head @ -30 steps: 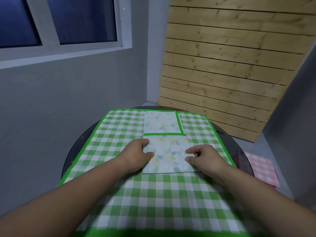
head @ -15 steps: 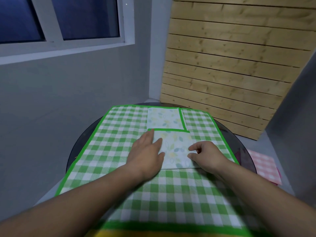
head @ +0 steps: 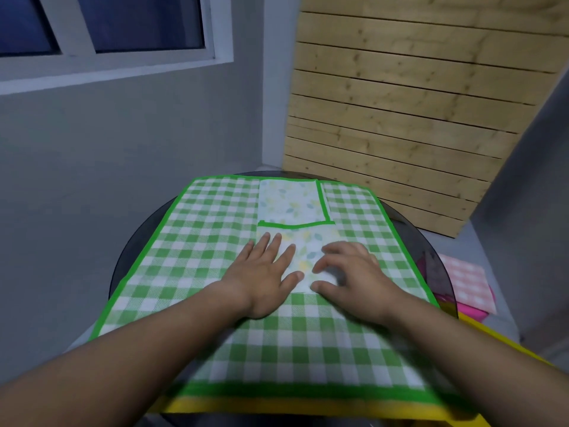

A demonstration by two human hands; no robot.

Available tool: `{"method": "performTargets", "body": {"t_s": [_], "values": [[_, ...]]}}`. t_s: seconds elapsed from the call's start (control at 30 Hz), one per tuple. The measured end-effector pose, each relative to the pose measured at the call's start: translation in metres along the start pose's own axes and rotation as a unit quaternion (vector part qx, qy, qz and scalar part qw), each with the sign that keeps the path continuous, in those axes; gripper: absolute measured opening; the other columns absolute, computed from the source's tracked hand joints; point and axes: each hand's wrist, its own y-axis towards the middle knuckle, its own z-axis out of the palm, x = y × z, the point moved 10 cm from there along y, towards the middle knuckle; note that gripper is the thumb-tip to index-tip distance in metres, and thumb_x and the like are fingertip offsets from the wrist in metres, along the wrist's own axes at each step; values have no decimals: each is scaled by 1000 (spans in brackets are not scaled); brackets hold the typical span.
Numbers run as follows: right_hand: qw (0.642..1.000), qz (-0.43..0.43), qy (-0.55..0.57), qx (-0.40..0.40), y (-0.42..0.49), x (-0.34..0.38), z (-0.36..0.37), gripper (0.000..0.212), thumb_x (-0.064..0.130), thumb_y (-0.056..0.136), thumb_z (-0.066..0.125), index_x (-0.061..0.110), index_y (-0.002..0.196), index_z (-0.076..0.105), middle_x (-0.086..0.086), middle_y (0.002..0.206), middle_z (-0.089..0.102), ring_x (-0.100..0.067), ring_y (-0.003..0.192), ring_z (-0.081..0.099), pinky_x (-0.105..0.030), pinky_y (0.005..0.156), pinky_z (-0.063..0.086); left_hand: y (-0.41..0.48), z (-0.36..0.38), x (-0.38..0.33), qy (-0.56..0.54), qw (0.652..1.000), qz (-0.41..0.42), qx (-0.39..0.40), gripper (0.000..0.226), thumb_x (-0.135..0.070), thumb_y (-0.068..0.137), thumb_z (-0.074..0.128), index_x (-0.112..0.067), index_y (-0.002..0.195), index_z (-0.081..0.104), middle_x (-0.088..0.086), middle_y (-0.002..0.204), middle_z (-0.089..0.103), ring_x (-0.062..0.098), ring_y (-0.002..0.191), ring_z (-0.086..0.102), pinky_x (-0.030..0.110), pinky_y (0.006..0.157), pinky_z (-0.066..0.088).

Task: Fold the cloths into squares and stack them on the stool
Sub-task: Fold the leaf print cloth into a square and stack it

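Note:
A pale leaf-print cloth [head: 291, 204] lies folded in a long strip on a green checked cloth [head: 197, 229] that covers a round dark table [head: 129, 257]. Its far half has a green border; its near half lies under my hands. My left hand [head: 261, 272] lies flat on the near half's left side, fingers straight. My right hand [head: 351, 275] rests on its right side with fingers bent, fingertips on the cloth. A folded pink checked cloth [head: 465, 282] lies on a pink stool [head: 474, 312] at the right, below the table's edge.
A yellow cloth edge [head: 277, 406] shows under the green checked cloth at the near side. A slatted wooden panel [head: 400, 118] leans against the wall behind the table. A grey wall and window are at the left.
My left hand has opened from curled to flat and slid onto the near half of the leaf-print cloth. My right hand has moved left over the cloth. The camera has tilted closer.

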Motion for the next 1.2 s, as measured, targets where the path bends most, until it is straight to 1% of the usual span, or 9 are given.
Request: {"method": "performTargets", "body": {"t_s": [0.13, 0.27, 0.47, 0.67, 0.8, 0.9, 0.97, 1.07, 1.2], "values": [[996, 38, 81, -4, -1, -11, 5, 13, 39, 88, 66, 44, 98, 61, 19, 135, 45, -9, 135, 30, -33, 110, 18, 0, 1, 2, 2, 1000, -3, -1, 71, -67, 96, 6, -34, 156, -10, -1, 164, -22, 18, 149, -26, 45, 123, -10], [995, 52, 82, 35, -4, -28, 4, 26, 30, 92, 62, 56, 98, 57, 19, 151, 36, -11, 144, 23, -44, 119, 13, 1, 0, 5, 8, 1000, -11, -9, 73, -72, 93, 4, -38, 156, -9, -4, 164, -21, 22, 149, -27, 49, 122, -12], [985, 44, 74, 151, -11, -36, 14, 51, 16, 104, 40, 47, 143, 37, 19, 162, 5, -11, 151, -12, -41, 122, -12, -1, 0, 9, -4, 1000, -18, -5, 82, -82, 85, 5, -42, 155, -8, -9, 164, -20, 23, 149, -27, 53, 119, -16], [979, 52, 64, 187, -12, -43, 16, 55, 15, 104, 37, 44, 149, 27, 25, 160, 2, -6, 149, -16, -38, 122, -13, -3, -1, 13, -27, 1000, 8, 11, 80, -78, 89, 10, -39, 154, -14, -8, 163, -24, 19, 147, -30, 51, 120, -16], [986, 50, 104, 124, -11, -40, 5, 46, 37, 96, 58, 44, 140, 47, 21, 159, 20, -6, 151, -2, -39, 124, 2, -7, -10, 11, -73, 996, 43, 1, 88, -80, 88, 25, -35, 157, -6, -2, 166, -15, 18, 150, -23, 46, 122, -12], [996, -10, 72, 52, -11, -27, -12, 39, 48, 79, 75, 41, 116, 64, 18, 149, 43, -3, 148, 15, -31, 120, 18, -19, -36, 6, -95, 987, 118, -61, 77, -71, 84, 56, -33, 148, 39, -4, 161, 27, 16, 151, 13, 34, 122, 12], [996, -40, 76, 31, -10, -20, -15, 30, 44, 76, 80, 39, 103, 69, 17, 141, 53, 0, 144, 25, -28, 117, 26, -25, -47, 6, -126, 977, 144, -92, 55, -59, 82, 69, -32, 129, 61, -11, 142, 51, 10, 134, 38, 30, 113, 31], [996, -65, 61, 16, -7, -11, -16, 25, 40, 77, 81, 31, 98, 72, 17, 128, 64, 2, 133, 44, -30, 111, 38, -28, -50, 12, -161, 973, 130, -105, 40, -55, 80, 74, -32, 112, 71, -16, 130, 60, 5, 124, 48, 31, 106, 41], [993, -120, -9, -1, -7, 8, -14, 22, 41, 82, 75, 25, 97, 73, 14, 118, 69, -5, 121, 56, -32, 99, 48, -26, -50, 14, -175, 972, 115, -106, 35, -55, 79, 75, -34, 106, 75, -16, 131, 62, 3, 123, 50, 27, 105, 41]]}}
